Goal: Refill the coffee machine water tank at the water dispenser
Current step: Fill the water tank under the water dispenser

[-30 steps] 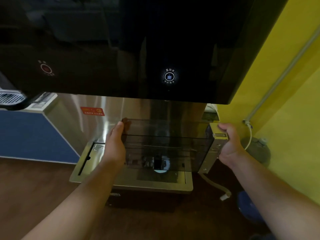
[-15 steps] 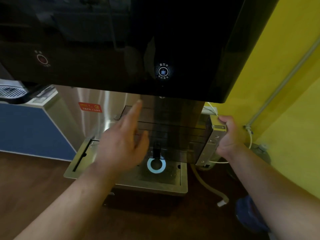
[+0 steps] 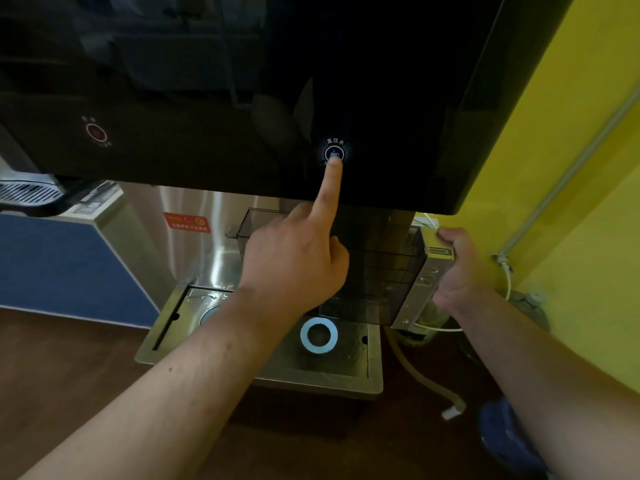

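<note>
Now your left hand [image 3: 294, 261] is off the tank: index finger straight up, the other fingers curled in, holding nothing. Its tip sits on the lit blue button [image 3: 334, 154] low on the dispenser's black front panel [image 3: 207, 98].

Right hand [image 3: 457, 268] is wrapped around the tank's metal-faced right end, carrying it alone.

Water tank [image 3: 377, 268]: a smoked clear box, held in the bay just under the panel's lower edge and above the steel drip tray [image 3: 353, 372]. It looks lifted off the tray, though I can't confirm the gap. Its long axis runs left to right across the bay, roughly level, open top upward. The metal end points right toward the yellow wall [image 3: 571, 168]; the clear end points left toward the red sticker [image 3: 187, 222].

Progress, as I judge it:
- Tank brought to the dispenser and set under the outlet: done.
- Button being touched: filling about to start or just starting. No stream or water level can be made out through the dark plastic.
- Left: fill, stop the flow, carry the tank back to the coffee machine.

The glowing ring [image 3: 319, 335] on the tray lies below and in front of the tank.
</note>
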`<action>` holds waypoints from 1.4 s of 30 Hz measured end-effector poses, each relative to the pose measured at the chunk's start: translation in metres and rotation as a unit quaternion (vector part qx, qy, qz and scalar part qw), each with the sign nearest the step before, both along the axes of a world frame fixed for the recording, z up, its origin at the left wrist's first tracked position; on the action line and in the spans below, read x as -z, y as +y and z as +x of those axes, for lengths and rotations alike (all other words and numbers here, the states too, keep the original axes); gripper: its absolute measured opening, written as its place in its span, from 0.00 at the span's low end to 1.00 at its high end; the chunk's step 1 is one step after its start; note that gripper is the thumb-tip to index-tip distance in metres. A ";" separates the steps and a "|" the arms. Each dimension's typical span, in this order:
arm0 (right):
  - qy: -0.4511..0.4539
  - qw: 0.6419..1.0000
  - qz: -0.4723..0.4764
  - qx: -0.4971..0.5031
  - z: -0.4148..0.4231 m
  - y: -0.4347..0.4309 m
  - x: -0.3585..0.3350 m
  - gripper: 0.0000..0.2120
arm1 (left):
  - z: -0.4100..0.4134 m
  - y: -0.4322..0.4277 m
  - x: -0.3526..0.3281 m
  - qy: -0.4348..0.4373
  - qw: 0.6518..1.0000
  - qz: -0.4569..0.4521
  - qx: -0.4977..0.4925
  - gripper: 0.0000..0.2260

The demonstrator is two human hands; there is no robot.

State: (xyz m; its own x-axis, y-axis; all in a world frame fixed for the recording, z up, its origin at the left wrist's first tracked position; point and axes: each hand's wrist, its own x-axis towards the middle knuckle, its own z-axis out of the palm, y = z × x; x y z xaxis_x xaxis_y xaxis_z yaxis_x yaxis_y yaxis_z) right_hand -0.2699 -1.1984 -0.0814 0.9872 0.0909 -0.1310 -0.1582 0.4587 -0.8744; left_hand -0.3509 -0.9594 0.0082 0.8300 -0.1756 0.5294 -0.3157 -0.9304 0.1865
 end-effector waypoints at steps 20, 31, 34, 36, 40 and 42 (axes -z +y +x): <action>0.009 0.999 -0.005 0.031 0.007 -0.001 0.012 0.13 | 0.016 0.065 0.075 0.224 0.746 -0.622 -0.074 0.23; 0.015 0.999 -0.027 0.044 0.012 0.002 0.010 0.15 | 0.033 0.053 0.065 0.223 0.739 -0.634 -0.052 0.17; 0.014 0.998 -0.041 0.044 0.012 0.003 0.009 0.16 | 0.035 0.055 0.067 0.214 0.739 -0.637 -0.051 0.16; 0.019 0.998 -0.046 0.046 0.013 0.003 0.008 0.16 | 0.035 0.055 0.067 0.213 0.737 -0.639 -0.047 0.13; 0.015 0.998 -0.041 0.049 0.012 0.002 0.007 0.14 | 0.034 0.052 0.066 0.210 0.733 -0.646 -0.040 0.10; 0.012 0.998 -0.045 0.048 0.012 0.002 0.006 0.15 | 0.033 0.051 0.065 0.211 0.734 -0.645 -0.037 0.10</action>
State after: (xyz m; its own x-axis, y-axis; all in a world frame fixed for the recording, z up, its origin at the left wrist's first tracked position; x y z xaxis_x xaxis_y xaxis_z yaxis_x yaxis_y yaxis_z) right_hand -0.2577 -1.1963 -0.0879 0.9874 -0.0174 -0.1573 -0.1379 0.3928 -0.9092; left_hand -0.3179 -0.9083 -0.0566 0.9500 0.2990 -0.0900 0.0647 0.0935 0.9935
